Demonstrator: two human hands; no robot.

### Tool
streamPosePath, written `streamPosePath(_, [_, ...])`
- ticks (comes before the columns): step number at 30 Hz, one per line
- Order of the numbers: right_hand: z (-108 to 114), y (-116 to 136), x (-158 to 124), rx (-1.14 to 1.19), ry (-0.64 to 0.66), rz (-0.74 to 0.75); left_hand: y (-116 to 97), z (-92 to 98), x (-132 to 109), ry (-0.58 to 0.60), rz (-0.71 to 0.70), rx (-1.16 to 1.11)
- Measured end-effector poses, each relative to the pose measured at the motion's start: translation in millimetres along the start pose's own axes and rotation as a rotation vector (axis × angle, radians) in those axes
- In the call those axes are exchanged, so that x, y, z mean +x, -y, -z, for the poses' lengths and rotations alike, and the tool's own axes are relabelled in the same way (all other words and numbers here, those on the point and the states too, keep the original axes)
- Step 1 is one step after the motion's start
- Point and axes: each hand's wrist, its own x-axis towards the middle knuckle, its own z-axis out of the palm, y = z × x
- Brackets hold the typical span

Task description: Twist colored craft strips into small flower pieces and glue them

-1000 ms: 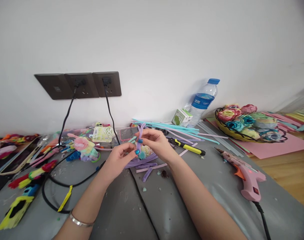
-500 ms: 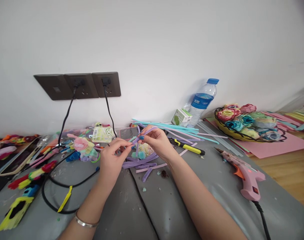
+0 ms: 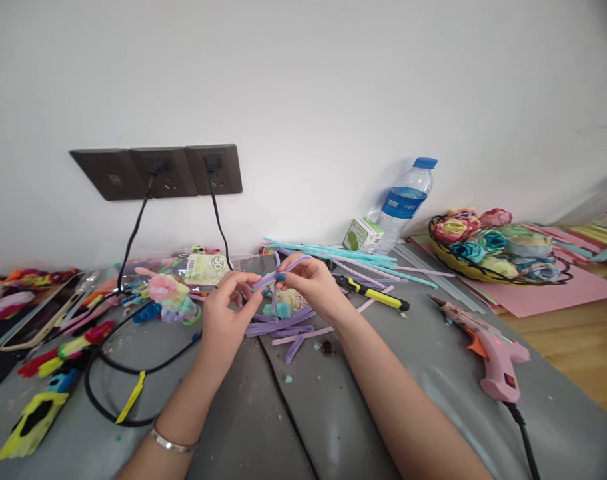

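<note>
Both hands are raised over the middle of the table around a bent purple pipe cleaner [image 3: 298,261]. My right hand [image 3: 310,283] pinches it between thumb and fingertips, and one end curves up past the fingers. My left hand [image 3: 232,307] has its thumb and forefinger closed around the other end of the strip. Beneath them lie several cut and folded purple pipe cleaners [image 3: 283,329]. Behind the right hand, long turquoise pipe cleaners [image 3: 343,252] are spread with purple and pink ones. A yellow and black cutter knife [image 3: 380,297] lies right of that hand.
On the right are a pink glue gun [image 3: 500,357], a basket of paper flowers [image 3: 498,247] and a water bottle [image 3: 403,203] beside a small box [image 3: 363,235]. Black cable [image 3: 90,390] loops on the left, near a pastel fuzzy figure [image 3: 170,297] and colourful pipe-cleaner pieces [image 3: 33,413].
The left thumb and forefinger have shifted slightly along the purple pipe cleaner, showing more of its left end. The right hand has barely moved.
</note>
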Motion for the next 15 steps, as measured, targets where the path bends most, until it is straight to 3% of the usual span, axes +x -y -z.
streamPosePath(9, [-5.1, 5.4, -2.1, -0.027, 0.059, -0.026, 2.0, 2.4, 0.7, -0.012, -0.062, -0.033])
streamPosePath(15, [-6.6, 6.4, -4.2, 0.002, 0.061, -0.037, 3.3, -1.1, 2.5, 0.000, 0.136, -0.234])
